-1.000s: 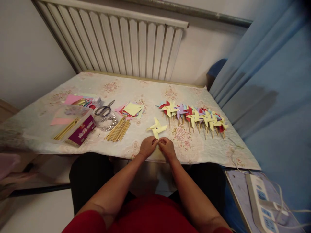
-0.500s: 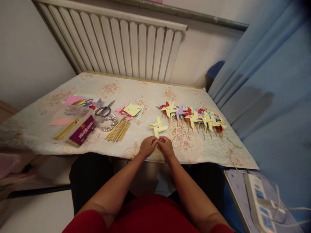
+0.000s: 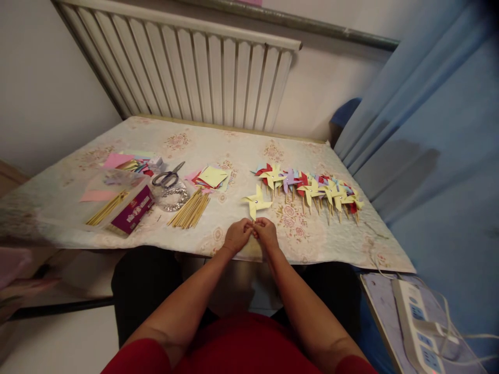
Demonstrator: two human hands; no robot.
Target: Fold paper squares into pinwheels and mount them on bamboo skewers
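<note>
A pale yellow paper pinwheel point(image 3: 256, 202) points away from me, just above the near part of the table. My left hand point(image 3: 237, 235) and my right hand point(image 3: 265, 232) are closed together below it, fingertips pinching its stick, which is mostly hidden by the fingers. Right of it lies a row of pinwheels on sticks point(image 3: 311, 191) in yellow, red, purple and blue. To the left are a bundle of wooden sticks point(image 3: 189, 209), a stack of coloured paper squares point(image 3: 212, 177), scissors point(image 3: 168, 176) and a clear round dish of small shiny pieces point(image 3: 174, 196).
A plastic box with a purple label point(image 3: 133, 209) holds more sticks at the left. Behind it lie pink paper point(image 3: 116, 159) and a small white box point(image 3: 155, 162). The radiator point(image 3: 202, 72) borders the floral-covered table point(image 3: 241, 148). A power strip point(image 3: 416, 324) lies at lower right.
The yellow pinwheel's head has turned and shifted slightly to the right. Both hands stay together in nearly the same place.
</note>
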